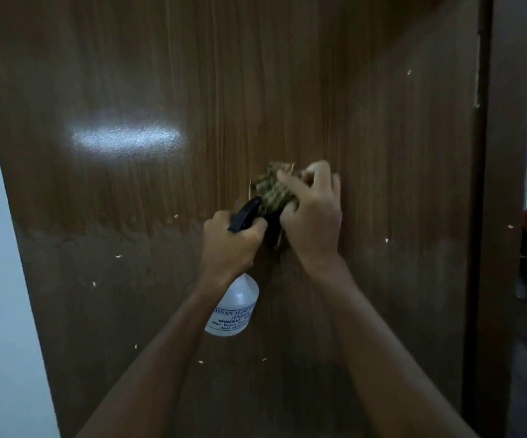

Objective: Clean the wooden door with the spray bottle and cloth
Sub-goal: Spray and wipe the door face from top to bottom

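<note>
The door [192, 90] fills your view, its upper part streaked with wet runs and the lower part, below an uneven tide line, duller and flecked with pale specks. Beside it on the right is the frame [508, 153], and past that a person in red sits in another room.

Your right hand [314, 222] presses the cloth [273, 194] flat against the door near its middle, fingers curled over the bunched fabric. Your left hand [229, 245] grips the neck of the bottle [233, 311], just beside the cloth; whether a finger is on the trigger I cannot tell. The black nozzle points up toward the cloth.

To wipe well, spread the cloth wider under your palm and follow the grain in long overlapping strokes. I judge the lower part not yet done, so work down past the tide line. Keep the bottle clear of the wet surface.
</note>
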